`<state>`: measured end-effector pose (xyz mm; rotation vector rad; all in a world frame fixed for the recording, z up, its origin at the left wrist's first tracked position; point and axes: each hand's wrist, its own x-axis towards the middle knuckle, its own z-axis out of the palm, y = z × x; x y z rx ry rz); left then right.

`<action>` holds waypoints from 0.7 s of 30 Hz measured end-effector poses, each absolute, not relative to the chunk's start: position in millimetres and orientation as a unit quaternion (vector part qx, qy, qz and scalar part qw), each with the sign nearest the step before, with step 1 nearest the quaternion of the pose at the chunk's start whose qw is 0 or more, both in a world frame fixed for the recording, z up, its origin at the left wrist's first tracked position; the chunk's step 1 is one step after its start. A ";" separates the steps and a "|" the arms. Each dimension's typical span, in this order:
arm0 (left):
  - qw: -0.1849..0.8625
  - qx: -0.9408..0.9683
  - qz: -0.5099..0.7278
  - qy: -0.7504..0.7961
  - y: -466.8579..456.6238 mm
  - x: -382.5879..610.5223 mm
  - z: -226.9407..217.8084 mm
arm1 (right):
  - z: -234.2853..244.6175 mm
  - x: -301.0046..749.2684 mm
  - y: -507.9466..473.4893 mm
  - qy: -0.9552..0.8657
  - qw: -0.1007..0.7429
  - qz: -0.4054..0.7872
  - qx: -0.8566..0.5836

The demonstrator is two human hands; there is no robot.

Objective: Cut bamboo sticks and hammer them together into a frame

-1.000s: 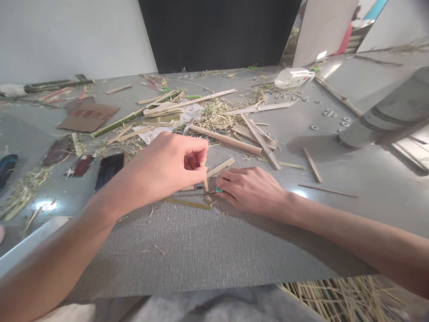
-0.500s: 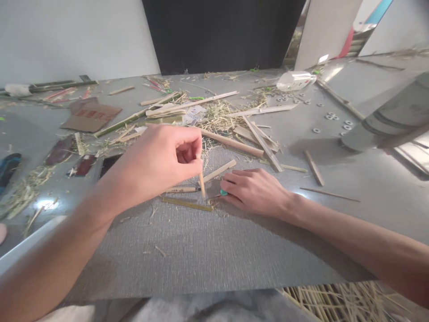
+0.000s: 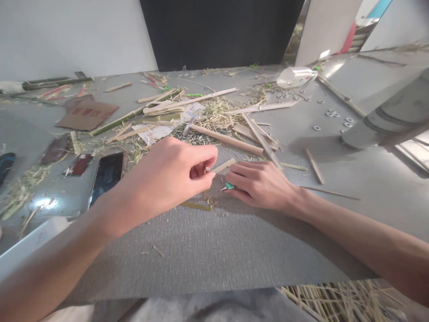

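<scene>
My left hand point(image 3: 181, 174) is closed in a pinch above the grey mat point(image 3: 201, 250). A thin bamboo stick point(image 3: 206, 194) hangs down from its fingertips, blurred and mostly hidden by them. Just to the right, my right hand point(image 3: 264, 184) rests low over the mat, its fingers wrapped round a small craft knife with a turquoise handle point(image 3: 229, 185). The narrow pointed blade sticks out toward the left hand, apart from the stick. Behind the fingertips lies a short pale wood strip point(image 3: 224, 166). A flat greenish bamboo strip point(image 3: 197, 206) lies on the mat below the left hand.
Bamboo shavings point(image 3: 217, 112) and split strips heap up behind my hands. A phone point(image 3: 107, 174) and a piece of cardboard point(image 3: 87, 114) lie at left. To the right are a clear bottle point(image 3: 296, 77), several white rings point(image 3: 331, 113) and a thick grey cylinder point(image 3: 385, 114).
My left hand has moved slightly right and down with the stick, closer to my right hand. The right hand has shifted a little, so the knife blade shows more clearly.
</scene>
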<state>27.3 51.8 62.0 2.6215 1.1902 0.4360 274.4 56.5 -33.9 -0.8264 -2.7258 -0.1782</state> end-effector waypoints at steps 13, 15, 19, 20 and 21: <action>0.111 0.933 0.049 0.340 47.9 20.0 67.1 | -30.4 268.1 51.7 -0.944 0.174 -0.068 -0.274; 0.130 0.936 0.043 0.323 47.4 19.0 67.5 | -29.8 267.8 50.7 -0.943 0.176 -0.067 -0.273; 0.182 0.937 0.049 0.294 51.1 15.9 66.4 | -29.2 267.8 49.6 -0.944 0.177 -0.063 -0.272; 0.193 0.936 0.050 0.290 52.6 15.3 66.2 | -29.2 267.8 49.5 -0.943 0.179 -0.065 -0.272; 0.201 0.935 0.050 0.288 54.1 14.8 66.2 | -29.2 267.8 49.4 -0.943 0.180 -0.067 -0.272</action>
